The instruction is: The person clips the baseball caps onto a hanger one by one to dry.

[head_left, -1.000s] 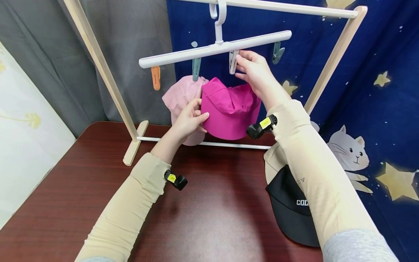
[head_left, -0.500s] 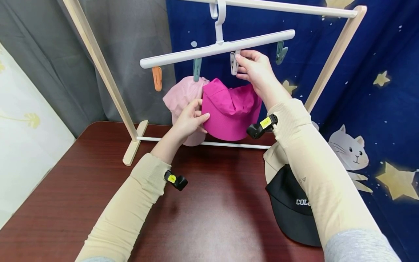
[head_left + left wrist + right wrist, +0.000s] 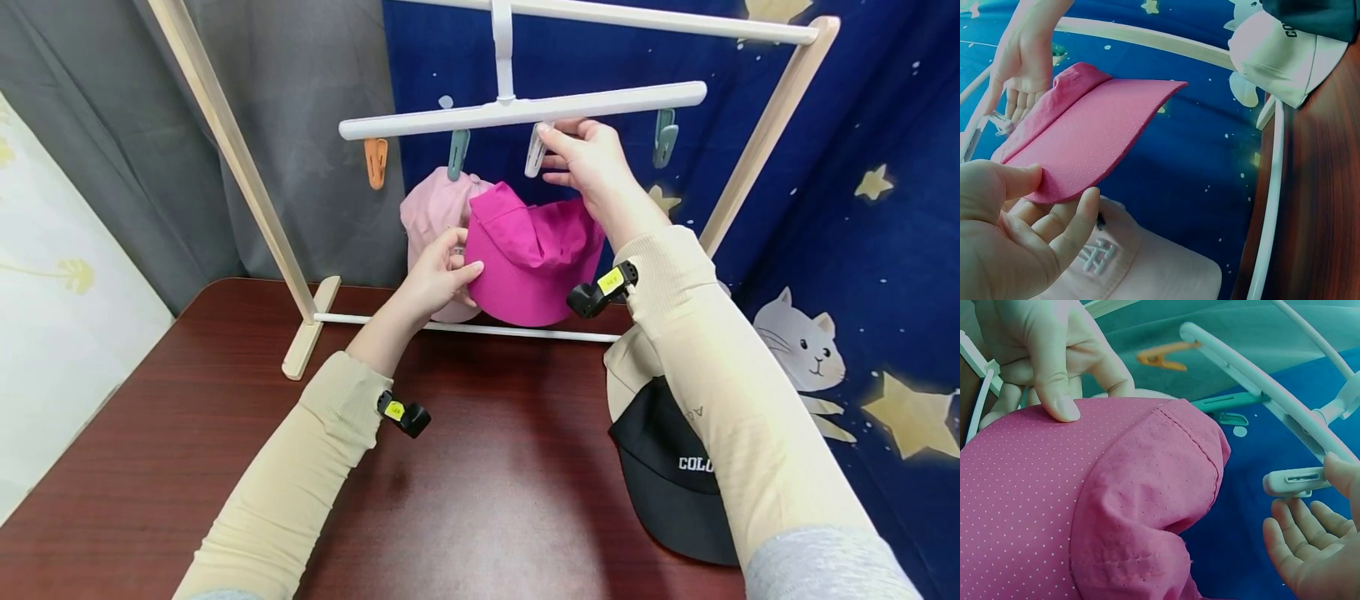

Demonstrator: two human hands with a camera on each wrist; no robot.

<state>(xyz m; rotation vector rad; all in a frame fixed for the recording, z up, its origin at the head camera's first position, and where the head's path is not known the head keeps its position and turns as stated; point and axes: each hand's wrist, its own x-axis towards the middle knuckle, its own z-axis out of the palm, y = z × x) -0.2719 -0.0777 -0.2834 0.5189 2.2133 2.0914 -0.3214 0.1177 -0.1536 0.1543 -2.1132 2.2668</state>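
My left hand (image 3: 438, 275) pinches the brim edge of a magenta cap (image 3: 534, 258), thumb on top and fingers beneath. The cap is held below the white clip hanger (image 3: 420, 122). At the hanger, my right hand (image 3: 588, 162) pinches a white clip (image 3: 536, 152) between thumb and fingers. In the right wrist view the clip (image 3: 1294, 481) stands apart from the cap's crown (image 3: 1147, 487). Behind the magenta cap, a pale pink cap (image 3: 435, 204) hangs from a green clip (image 3: 458, 155); its lower part is partly hidden by my left hand.
An orange clip (image 3: 376, 163) and another green clip (image 3: 664, 138) hang at the bar's ends. The wooden rack (image 3: 232, 158) stands on a dark red table (image 3: 480, 467). At right lie a black cap (image 3: 667, 483) and a beige cap (image 3: 628, 367), partly under my right forearm.
The hanger has swung toward the right and sits more level, carrying the pale pink cap and the clips with it. Both hands keep their holds; the magenta cap has shifted slightly right and down.
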